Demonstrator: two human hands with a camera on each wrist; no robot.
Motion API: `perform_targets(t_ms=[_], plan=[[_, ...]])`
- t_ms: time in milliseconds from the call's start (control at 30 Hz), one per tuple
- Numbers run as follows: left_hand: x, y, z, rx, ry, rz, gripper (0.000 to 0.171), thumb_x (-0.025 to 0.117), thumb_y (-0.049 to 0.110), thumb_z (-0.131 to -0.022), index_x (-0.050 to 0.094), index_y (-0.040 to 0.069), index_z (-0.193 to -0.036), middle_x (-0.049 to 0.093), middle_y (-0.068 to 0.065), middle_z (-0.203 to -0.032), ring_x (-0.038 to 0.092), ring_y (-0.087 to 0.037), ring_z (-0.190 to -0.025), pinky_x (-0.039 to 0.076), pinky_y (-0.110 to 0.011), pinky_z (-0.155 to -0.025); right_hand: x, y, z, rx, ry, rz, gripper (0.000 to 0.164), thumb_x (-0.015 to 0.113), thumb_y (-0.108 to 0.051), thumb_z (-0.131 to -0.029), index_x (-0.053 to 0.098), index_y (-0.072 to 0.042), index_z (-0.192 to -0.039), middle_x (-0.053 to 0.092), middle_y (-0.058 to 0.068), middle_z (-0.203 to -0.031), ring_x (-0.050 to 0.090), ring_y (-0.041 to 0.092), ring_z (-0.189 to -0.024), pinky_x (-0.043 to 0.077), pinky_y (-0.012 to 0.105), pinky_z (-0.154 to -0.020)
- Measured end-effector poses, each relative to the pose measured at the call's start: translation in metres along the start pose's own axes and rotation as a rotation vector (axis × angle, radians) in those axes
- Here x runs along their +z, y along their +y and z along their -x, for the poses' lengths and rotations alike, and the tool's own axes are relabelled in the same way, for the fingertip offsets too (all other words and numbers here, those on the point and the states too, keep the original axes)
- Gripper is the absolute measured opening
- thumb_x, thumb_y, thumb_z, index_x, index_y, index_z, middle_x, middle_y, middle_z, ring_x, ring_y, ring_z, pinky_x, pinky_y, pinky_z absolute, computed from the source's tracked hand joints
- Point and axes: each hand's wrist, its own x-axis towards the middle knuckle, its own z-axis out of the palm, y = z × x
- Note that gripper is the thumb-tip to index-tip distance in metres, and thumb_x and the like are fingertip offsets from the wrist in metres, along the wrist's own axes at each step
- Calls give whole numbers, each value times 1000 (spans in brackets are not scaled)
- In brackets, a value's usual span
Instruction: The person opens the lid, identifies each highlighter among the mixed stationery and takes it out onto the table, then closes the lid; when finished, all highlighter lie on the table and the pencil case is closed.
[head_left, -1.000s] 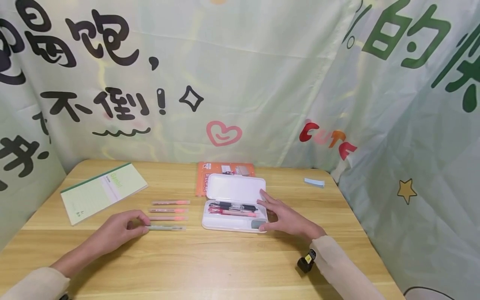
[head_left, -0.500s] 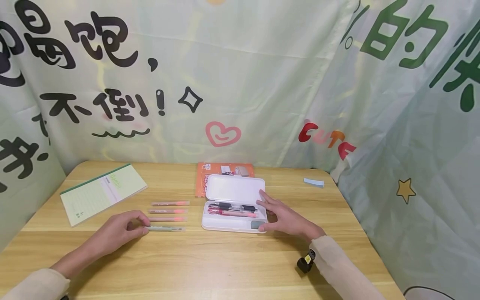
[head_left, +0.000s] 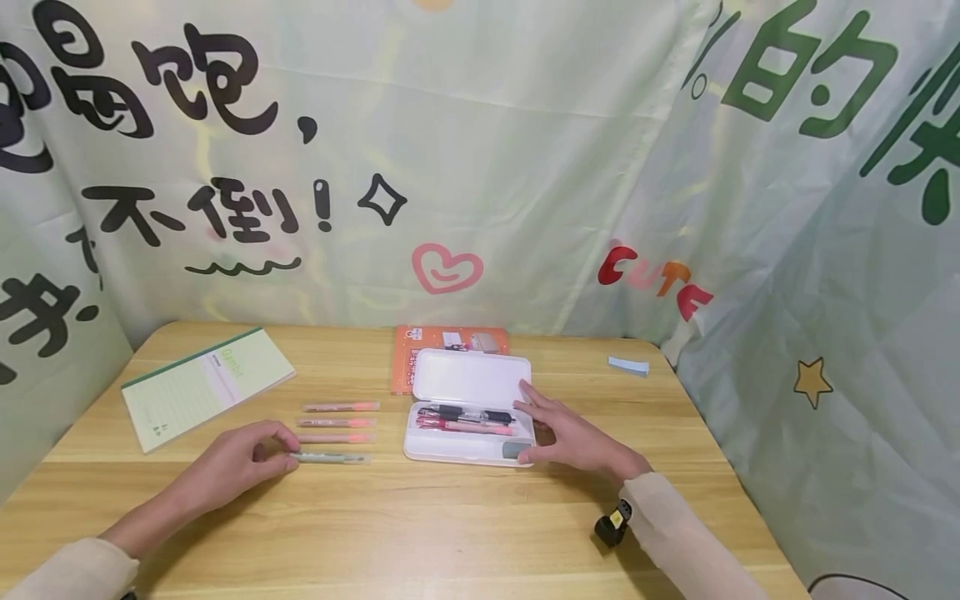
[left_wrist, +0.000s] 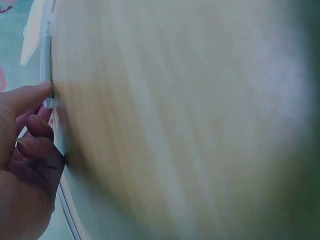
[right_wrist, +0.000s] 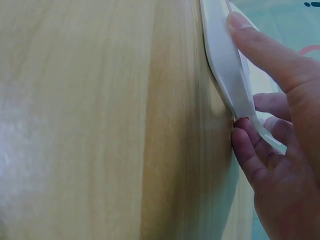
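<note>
My left hand (head_left: 251, 454) pinches the left end of a grey-green pen (head_left: 333, 458) with a clear cap, low over the table. In the left wrist view, thumb and finger meet at the end of the pen (left_wrist: 47, 60). Just beyond it lie three pink pens (head_left: 337, 438) with orange-pink ends, in a row. My right hand (head_left: 573, 437) holds the right end of an open white pencil case (head_left: 457, 450), thumb on the front rim, fingers by the lid. The right wrist view shows the thumb on the rim of the case (right_wrist: 225, 55). Inside are black and pink pens (head_left: 468, 427) and a grey piece (head_left: 514, 450).
A pale green notepad (head_left: 210, 387) lies at the back left. Behind the case, an orange booklet (head_left: 405, 358) is partly covered by the raised lid (head_left: 472, 375). A small light-blue strip (head_left: 628, 366) lies at the back right. Printed cloth (head_left: 525, 167) hangs behind the wooden table (head_left: 420, 533).
</note>
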Motion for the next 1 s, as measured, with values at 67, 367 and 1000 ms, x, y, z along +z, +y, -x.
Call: perform_targets(t_ms=[67,367,1000], plan=[[0,0,0,-2,3,-2,15,84,30,-97,72,26,-106,56,9,-75,47,-3,-63,41,-26,-58,0,1,0,2,1,-2,94,85,-50,-94,40,-17,-169,6,-1,-185,12,39,-170,21,68,-132],[-4,9,-9,-25,22,-5,18,84,32,-97,73,24,-110,49,7,-68,42,-5,-58,38,-25,-52,0,1,-1,2,2,-8,94,85,-50,-93,40,-18,-169,6,-2,-185,12,40,-170,20,68,-132],[34,76,-82,22,-126,81,17,79,27,-102,75,20,-117,66,-1,-89,52,-14,-64,44,-27,-55,0,2,1,4,3,8,93,84,-50,-94,40,-18,-170,7,-1,-185,14,40,-169,22,68,-131]])
